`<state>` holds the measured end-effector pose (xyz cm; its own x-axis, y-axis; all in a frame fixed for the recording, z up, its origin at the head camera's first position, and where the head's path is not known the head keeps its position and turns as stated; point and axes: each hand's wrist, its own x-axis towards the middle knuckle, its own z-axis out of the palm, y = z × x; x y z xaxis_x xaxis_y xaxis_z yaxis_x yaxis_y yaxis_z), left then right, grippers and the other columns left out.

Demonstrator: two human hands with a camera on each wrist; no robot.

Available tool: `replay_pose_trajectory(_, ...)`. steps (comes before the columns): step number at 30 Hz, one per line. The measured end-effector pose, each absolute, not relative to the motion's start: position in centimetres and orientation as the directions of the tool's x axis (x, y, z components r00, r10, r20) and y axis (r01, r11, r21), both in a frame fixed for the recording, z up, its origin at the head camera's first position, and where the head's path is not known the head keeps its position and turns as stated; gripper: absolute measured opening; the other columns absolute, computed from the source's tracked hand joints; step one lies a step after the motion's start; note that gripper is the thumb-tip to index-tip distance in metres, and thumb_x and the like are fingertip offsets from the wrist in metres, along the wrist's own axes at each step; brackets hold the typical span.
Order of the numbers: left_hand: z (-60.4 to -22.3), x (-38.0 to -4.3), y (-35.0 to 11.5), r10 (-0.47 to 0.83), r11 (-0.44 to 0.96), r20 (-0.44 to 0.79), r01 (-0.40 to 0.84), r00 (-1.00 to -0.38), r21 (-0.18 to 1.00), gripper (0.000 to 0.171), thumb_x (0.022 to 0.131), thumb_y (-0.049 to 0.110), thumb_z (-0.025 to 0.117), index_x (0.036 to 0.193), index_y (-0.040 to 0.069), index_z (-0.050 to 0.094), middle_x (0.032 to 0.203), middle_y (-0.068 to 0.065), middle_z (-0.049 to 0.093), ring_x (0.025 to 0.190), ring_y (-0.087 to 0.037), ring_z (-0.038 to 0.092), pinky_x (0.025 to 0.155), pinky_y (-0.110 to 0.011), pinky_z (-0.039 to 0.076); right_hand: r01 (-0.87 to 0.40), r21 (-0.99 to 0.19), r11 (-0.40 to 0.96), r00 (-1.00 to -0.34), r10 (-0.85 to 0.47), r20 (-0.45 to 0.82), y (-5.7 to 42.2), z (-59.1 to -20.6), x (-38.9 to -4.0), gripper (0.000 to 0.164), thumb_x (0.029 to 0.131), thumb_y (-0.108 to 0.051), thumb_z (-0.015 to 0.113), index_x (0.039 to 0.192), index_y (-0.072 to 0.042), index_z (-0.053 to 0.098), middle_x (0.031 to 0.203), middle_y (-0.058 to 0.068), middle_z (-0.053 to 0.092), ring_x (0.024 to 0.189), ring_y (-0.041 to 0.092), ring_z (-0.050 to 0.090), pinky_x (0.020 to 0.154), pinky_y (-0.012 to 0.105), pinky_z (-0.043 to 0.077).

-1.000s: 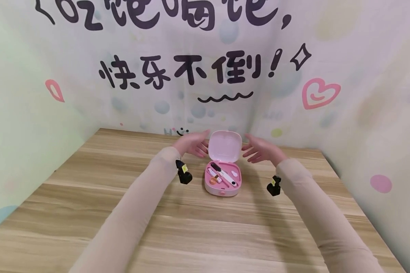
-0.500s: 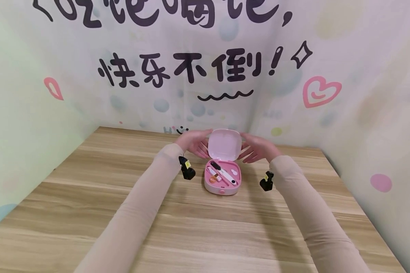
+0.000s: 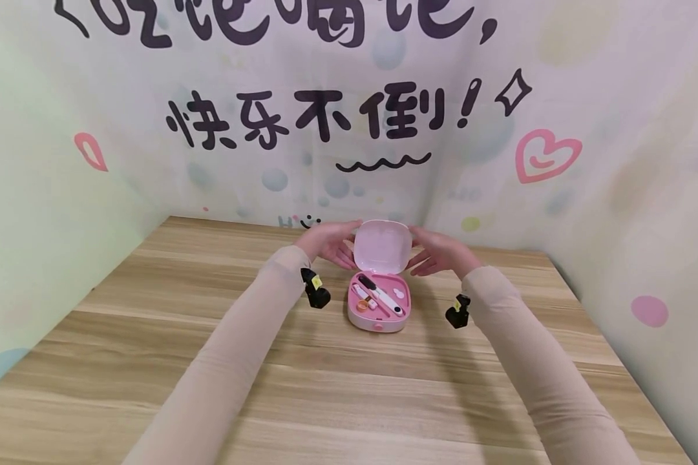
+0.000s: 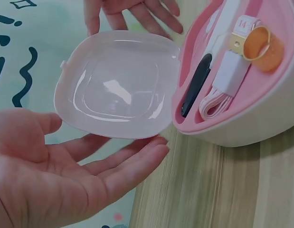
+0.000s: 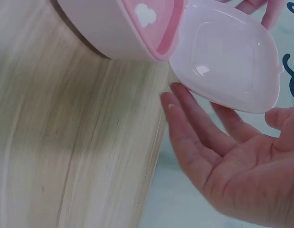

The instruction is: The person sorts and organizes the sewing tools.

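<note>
A small pink-and-white sewing box (image 3: 378, 321) stands on the table with its pale pink lid (image 3: 382, 247) raised upright at the back. My left hand (image 3: 330, 244) is at the lid's left edge, with relaxed fingers reaching behind it in the left wrist view. On the other side my right hand (image 3: 440, 250) mirrors this, fingertips at the right edge. Inside the box lie a white-and-black tool (image 4: 196, 85), a folded tape measure (image 4: 230, 76) and an orange ring-shaped piece (image 4: 264, 49). A white cloud-shaped spot (image 5: 146, 15) shows on the pink tray.
The wood-grain table (image 3: 349, 400) extends all around the box. Close behind the lid hangs a printed cloth backdrop (image 3: 256, 181) with black lettering. More cloth borders the table on both sides.
Both hands have moved inward from beside the lid to its edges, mostly in the first half second. The box and lid look unmoved.
</note>
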<state>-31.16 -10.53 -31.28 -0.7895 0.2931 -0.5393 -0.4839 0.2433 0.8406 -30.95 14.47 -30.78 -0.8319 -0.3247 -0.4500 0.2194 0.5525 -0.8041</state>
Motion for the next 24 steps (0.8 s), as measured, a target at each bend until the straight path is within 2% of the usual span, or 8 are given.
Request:
replay_pose_trajectory(4,-31.2,-30.9,-10.1,0.290,0.222,-0.430,-0.377,-0.855,0.899,0.061,0.116,0.041,0.032,0.162,0.001,0.032,0.157,-0.031,0.044,0.142,-0.044,0.051,0.117,-0.049,0.048,0.142,-0.836,0.530,-0.878,-0.322,-0.353,14.6,-31.0,-30.9,0.069,0.115,-0.046,0.025,0.163,0.003,0.025,0.153,0.036,0.045,0.137,0.051,0.052,0.120,0.057,0.042)
replay_pose_trajectory(10,-31.5,-30.8,-9.9,0.240,0.194,-0.267,-0.223,-0.933,0.955,0.048,0.115,0.029,0.044,0.155,0.003,0.048,0.154,-0.024,0.051,0.140,-0.040,0.053,0.111,-0.053,0.053,0.052,-0.893,0.446,-0.917,-0.332,-0.219,14.7,-31.3,-31.0,0.055,0.117,-0.032,0.034,0.159,0.003,0.037,0.153,0.032,0.047,0.135,0.047,0.054,0.116,0.057,0.047)
replay_pose_trajectory(15,-31.6,-30.7,-9.9,0.217,0.142,-0.169,-0.140,-0.961,0.980,0.040,0.112,0.024,0.053,0.146,0.003,0.060,0.153,-0.019,0.055,0.140,-0.041,0.053,0.108,-0.060,0.053,0.009,-0.924,0.381,-0.936,-0.323,-0.143,14.5,-31.3,-30.9,0.051,0.115,-0.029,0.045,0.156,0.001,0.045,0.154,0.029,0.050,0.134,0.048,0.057,0.111,0.056,0.051)
replay_pose_trajectory(24,-31.3,-30.0,-9.4,0.180,0.123,-0.117,-0.096,-0.977,0.988,0.036,0.109,0.015,0.058,0.142,0.001,0.063,0.152,-0.018,0.057,0.139,-0.040,0.054,0.107,-0.063,0.053,-0.001,-0.937,0.350,-0.940,-0.320,-0.119,14.4,-31.1,-30.7,0.048,0.113,-0.025,0.050,0.154,0.002,0.049,0.154,0.027,0.051,0.133,0.046,0.058,0.110,0.058,0.051)
